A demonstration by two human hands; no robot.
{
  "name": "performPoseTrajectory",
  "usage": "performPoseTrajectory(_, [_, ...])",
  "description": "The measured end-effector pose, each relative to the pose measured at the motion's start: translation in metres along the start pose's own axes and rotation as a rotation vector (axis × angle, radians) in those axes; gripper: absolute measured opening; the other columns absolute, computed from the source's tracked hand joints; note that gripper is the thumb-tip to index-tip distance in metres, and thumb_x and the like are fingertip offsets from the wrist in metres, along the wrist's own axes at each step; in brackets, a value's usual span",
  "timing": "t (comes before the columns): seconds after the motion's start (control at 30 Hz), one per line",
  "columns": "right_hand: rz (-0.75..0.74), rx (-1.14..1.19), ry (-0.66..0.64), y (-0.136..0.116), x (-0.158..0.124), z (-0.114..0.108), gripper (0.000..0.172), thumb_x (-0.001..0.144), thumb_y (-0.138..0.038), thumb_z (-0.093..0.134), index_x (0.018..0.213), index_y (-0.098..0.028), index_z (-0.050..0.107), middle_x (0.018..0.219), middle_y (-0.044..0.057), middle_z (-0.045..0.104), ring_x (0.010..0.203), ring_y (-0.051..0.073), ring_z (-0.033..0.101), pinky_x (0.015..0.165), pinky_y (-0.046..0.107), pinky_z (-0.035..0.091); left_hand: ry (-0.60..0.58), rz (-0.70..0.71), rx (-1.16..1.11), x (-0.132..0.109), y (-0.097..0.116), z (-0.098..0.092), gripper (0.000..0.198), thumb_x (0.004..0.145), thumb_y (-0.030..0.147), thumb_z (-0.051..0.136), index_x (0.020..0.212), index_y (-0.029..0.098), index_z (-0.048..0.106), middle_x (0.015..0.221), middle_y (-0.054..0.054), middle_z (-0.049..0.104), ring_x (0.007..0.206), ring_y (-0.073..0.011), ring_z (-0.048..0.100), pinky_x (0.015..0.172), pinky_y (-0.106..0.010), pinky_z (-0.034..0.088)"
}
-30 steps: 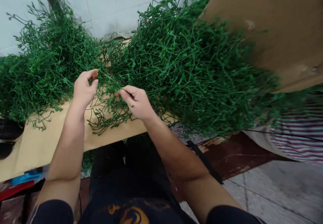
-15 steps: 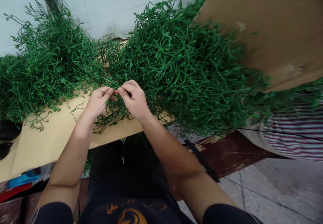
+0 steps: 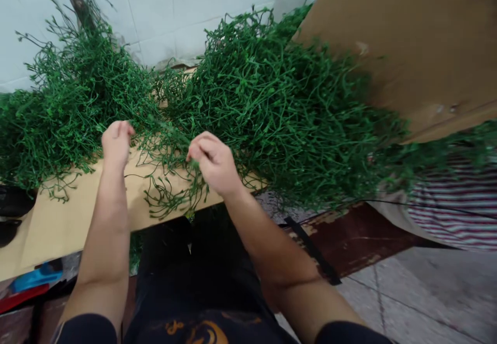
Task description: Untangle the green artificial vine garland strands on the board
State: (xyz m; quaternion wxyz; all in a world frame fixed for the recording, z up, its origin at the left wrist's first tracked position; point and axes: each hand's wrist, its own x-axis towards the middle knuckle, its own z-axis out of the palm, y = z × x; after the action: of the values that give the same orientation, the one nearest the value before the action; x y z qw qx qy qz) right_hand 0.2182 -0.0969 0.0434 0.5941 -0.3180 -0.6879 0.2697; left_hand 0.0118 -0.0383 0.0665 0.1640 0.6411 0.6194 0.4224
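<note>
Two heaps of thin green plastic stems lie across a tan board: a left heap (image 3: 77, 101) and a larger right heap (image 3: 279, 111). My right hand (image 3: 213, 160) is closed in a pinch on a green stem at the near edge of the larger heap. Over the right edge of the left heap is my left hand (image 3: 117, 139), its fingers curled together; what they hold, if anything, is too small to make out. Loose stems (image 3: 165, 199) lie on the board (image 3: 62, 225) between my forearms.
A large brown cardboard sheet (image 3: 399, 49) leans at the upper right. White tiled wall (image 3: 155, 8) stands behind the heaps. Blue (image 3: 37, 278) and red (image 3: 23, 298) items lie at the lower left. Striped fabric (image 3: 454, 204) shows at the right, above a dark red surface (image 3: 361, 240).
My hands were together at the fingertips and have parted. My left hand moved left toward the left heap; my right hand moved slightly right and down.
</note>
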Motion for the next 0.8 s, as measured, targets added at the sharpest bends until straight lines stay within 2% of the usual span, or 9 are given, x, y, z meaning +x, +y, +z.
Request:
performPoseTrajectory(0.1, [0.158,0.052,0.064,0.007,0.011,-0.002,0.027,0.087,-0.031,0.049,0.066,-0.017,0.059,0.068,0.0,0.052,0.068,0.01,0.048,0.069,0.028,0.041,-0.011,0.061,-0.001,0.001,0.01,0.015,0.017,0.083,0.031,0.051,0.084,0.015,0.058,0.078,-0.001,0.06,0.072,-0.0108,0.054,0.07,-0.025,0.044])
performPoseTrajectory(0.13, [0.168,0.037,0.097,0.008,0.015,-0.002,0.027,0.087,-0.034,0.05,0.068,-0.017,0.061,0.069,0.0,0.052,0.07,0.01,0.048,0.07,0.028,0.041,-0.025,0.103,0.019,0.002,0.012,0.022,0.021,0.078,0.032,0.058,0.09,0.015,0.06,0.089,-0.003,0.063,0.083,-0.014,0.057,0.079,-0.028,0.046])
performPoseTrajectory(0.2, [0.159,-0.008,0.145,0.006,0.021,-0.004,0.029,0.085,-0.039,0.052,0.07,-0.018,0.063,0.07,0.001,0.052,0.072,0.01,0.047,0.071,0.027,0.041,-0.013,0.191,0.06,0.004,0.016,0.032,0.034,0.072,0.033,0.065,0.101,0.015,0.06,0.108,-0.007,0.062,0.104,-0.0201,0.056,0.095,-0.034,0.043])
performPoseTrajectory(0.27, [0.169,-0.019,0.148,0.006,0.024,-0.008,0.03,0.084,-0.043,0.054,0.072,-0.018,0.066,0.069,0.0,0.052,0.07,0.01,0.046,0.069,0.027,0.04,-0.005,0.218,0.015,-0.001,0.02,0.035,0.038,0.075,0.035,0.062,0.107,0.016,0.059,0.116,-0.009,0.059,0.113,-0.0214,0.053,0.101,-0.036,0.04])
performPoseTrajectory(0.33, [0.205,0.002,0.1,0.008,0.025,-0.011,0.031,0.082,-0.045,0.056,0.074,-0.017,0.067,0.066,0.0,0.05,0.065,0.009,0.045,0.064,0.027,0.039,-0.101,0.166,-0.144,-0.013,0.028,0.033,0.037,0.083,0.042,0.052,0.107,0.016,0.06,0.11,-0.009,0.062,0.107,-0.0193,0.057,0.096,-0.035,0.044])
performPoseTrajectory(0.4, [0.23,0.018,0.056,0.013,0.025,-0.011,0.03,0.081,-0.044,0.057,0.072,-0.017,0.066,0.064,-0.001,0.051,0.061,0.009,0.044,0.061,0.026,0.038,-0.276,0.083,-0.301,-0.029,0.039,0.032,0.043,0.085,0.051,0.044,0.098,0.014,0.062,0.094,-0.008,0.066,0.092,-0.0174,0.061,0.084,-0.033,0.048])
performPoseTrajectory(0.5, [0.223,0.003,0.044,0.018,0.024,-0.006,0.026,0.08,-0.039,0.059,0.068,-0.016,0.064,0.064,-0.001,0.053,0.063,0.009,0.047,0.061,0.025,0.039,-0.449,0.012,-0.377,-0.047,0.053,0.037,0.042,0.079,0.053,0.053,0.082,0.013,0.061,0.076,-0.004,0.063,0.075,-0.0142,0.058,0.071,-0.028,0.047])
performPoseTrajectory(0.63, [0.199,0.016,0.002,0.019,0.025,-0.001,0.022,0.08,-0.033,0.057,0.069,-0.015,0.064,0.068,0.0,0.057,0.066,0.009,0.051,0.065,0.026,0.041,-0.421,0.0,-0.376,-0.052,0.053,0.047,0.021,0.079,0.032,0.055,0.068,0.015,0.053,0.062,0.002,0.052,0.06,-0.0089,0.046,0.06,-0.022,0.041])
performPoseTrajectory(0.8, [0.252,0.049,-0.061,0.02,0.028,-0.001,0.025,0.082,-0.034,0.054,0.07,-0.014,0.064,0.064,0.0,0.057,0.062,0.009,0.048,0.061,0.025,0.039,-0.412,0.063,-0.303,-0.055,0.044,0.047,0.019,0.082,0.02,0.042,0.064,0.017,0.047,0.052,0.005,0.04,0.051,-0.0082,0.038,0.053,-0.021,0.033])
